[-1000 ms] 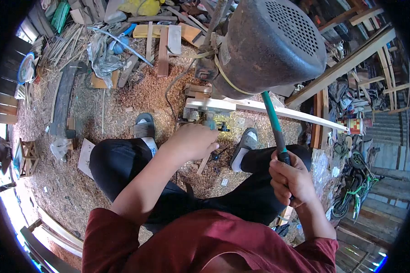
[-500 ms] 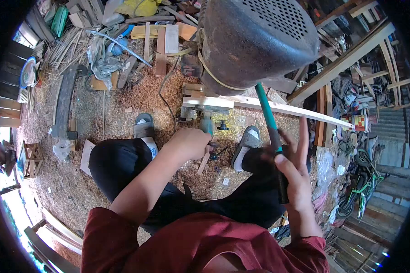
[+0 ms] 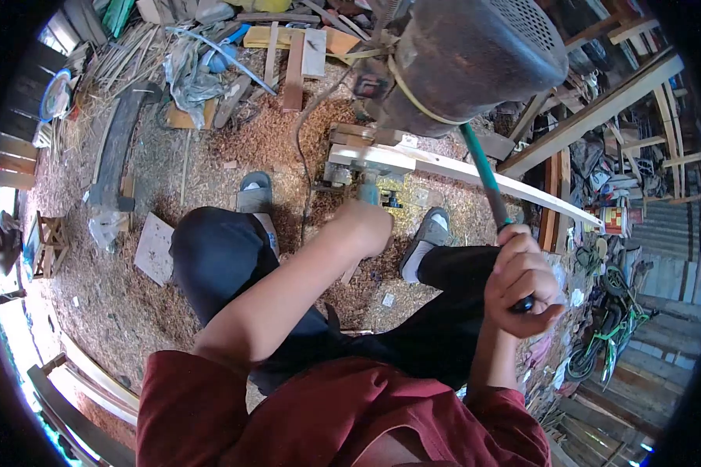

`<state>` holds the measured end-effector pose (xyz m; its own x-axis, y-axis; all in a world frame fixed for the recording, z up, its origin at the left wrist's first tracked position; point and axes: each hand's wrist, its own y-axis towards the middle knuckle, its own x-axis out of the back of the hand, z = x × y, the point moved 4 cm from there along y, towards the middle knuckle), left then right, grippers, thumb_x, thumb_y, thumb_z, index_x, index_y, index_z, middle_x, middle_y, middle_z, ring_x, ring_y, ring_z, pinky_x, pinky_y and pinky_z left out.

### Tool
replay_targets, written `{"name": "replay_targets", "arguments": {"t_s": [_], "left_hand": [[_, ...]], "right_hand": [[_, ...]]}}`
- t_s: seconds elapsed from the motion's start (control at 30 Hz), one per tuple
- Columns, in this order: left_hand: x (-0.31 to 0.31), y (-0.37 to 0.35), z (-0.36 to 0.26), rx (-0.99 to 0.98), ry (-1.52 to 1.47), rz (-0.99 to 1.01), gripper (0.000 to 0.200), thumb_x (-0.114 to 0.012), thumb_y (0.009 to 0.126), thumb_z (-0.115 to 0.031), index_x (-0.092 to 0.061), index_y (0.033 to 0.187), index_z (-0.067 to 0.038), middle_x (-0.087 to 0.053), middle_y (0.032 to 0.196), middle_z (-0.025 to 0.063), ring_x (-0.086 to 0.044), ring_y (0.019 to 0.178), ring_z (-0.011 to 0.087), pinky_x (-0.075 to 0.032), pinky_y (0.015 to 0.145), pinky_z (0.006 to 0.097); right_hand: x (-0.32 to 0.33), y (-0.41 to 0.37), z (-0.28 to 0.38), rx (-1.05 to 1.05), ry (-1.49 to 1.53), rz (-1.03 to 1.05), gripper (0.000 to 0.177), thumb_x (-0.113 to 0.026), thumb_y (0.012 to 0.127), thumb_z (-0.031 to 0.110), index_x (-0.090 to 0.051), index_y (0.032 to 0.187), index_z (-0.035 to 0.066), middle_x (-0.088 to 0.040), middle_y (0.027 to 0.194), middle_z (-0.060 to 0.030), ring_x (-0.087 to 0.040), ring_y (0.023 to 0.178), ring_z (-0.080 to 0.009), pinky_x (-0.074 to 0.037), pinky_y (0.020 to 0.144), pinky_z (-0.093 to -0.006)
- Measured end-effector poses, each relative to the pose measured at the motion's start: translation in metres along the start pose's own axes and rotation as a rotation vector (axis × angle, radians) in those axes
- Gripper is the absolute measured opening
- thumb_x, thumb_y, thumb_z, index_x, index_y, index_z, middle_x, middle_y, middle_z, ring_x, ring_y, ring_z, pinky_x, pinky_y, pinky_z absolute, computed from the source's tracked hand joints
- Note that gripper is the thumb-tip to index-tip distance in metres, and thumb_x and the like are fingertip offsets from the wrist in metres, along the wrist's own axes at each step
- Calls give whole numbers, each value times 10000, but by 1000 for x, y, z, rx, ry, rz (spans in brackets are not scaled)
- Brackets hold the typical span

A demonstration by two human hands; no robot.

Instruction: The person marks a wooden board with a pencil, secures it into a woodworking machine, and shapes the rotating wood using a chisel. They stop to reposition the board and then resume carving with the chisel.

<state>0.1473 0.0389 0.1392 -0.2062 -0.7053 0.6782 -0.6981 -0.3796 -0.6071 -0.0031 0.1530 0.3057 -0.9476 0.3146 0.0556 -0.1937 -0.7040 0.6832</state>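
Observation:
My right hand (image 3: 526, 279) is wrapped around the black grip of a green lever (image 3: 481, 167), which slants up to a large dark machine (image 3: 463, 66) with a perforated cover. My left hand (image 3: 368, 226) is closed in front of the machine's base, just below a teal part (image 3: 368, 191). Its fingers are turned away, so what they hold is hidden. A long pale wooden beam (image 3: 506, 185) lies across the machine's bed under the head. Beside my left hand is a small black knob (image 3: 391, 199).
Wood shavings (image 3: 249, 144) cover the ground. Planks (image 3: 294, 74) and a grey plastic bag (image 3: 188, 82) lie at the far left. Timber posts (image 3: 592, 113) lean at the right, above a green motorbike (image 3: 611, 335). My sandalled feet flank the machine's base.
My right hand has gone from loose, spread fingers to a full grip around the lever's end. The left hand stays closed by the base. The view has shifted slightly.

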Motion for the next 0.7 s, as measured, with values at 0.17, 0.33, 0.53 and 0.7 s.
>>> {"name": "replay_targets", "arguments": {"t_s": [0.17,0.33,0.53,0.7], "left_hand": [[12,-17,-11,-84,-14,-61,363,-625,980,-379,-722,1150,-73,-742,1120,205,-727,1018,381,-576,905,481],[9,-13,-11,-90,68,50,392,-609,983,-355,-704,1180,-30,-732,1200,178,-712,1098,358,-568,940,462],[8,-23,-13,-68,95,6,389,-622,958,-331,-694,1212,-45,-724,1221,185,-708,1110,354,-565,948,451],[-9,-14,-10,-77,73,16,376,-648,924,-309,-706,1190,-50,-736,1173,188,-723,1060,356,-578,906,464]], "right_hand": [[3,57,13,-44,170,36,647,-289,1041,541,-418,542,151,-376,512,-20,-384,600,-225,-331,744,-429],[20,129,9,-100,355,87,393,-405,1032,364,-407,711,138,-337,667,-15,-354,748,-206,-335,840,-427],[12,135,15,-114,324,-63,316,-420,1002,293,-355,731,144,-315,691,-14,-325,741,-194,-338,850,-422],[6,65,9,70,198,-55,321,-433,1006,325,-387,741,149,-350,711,-16,-369,798,-209,-330,920,-449]]}}
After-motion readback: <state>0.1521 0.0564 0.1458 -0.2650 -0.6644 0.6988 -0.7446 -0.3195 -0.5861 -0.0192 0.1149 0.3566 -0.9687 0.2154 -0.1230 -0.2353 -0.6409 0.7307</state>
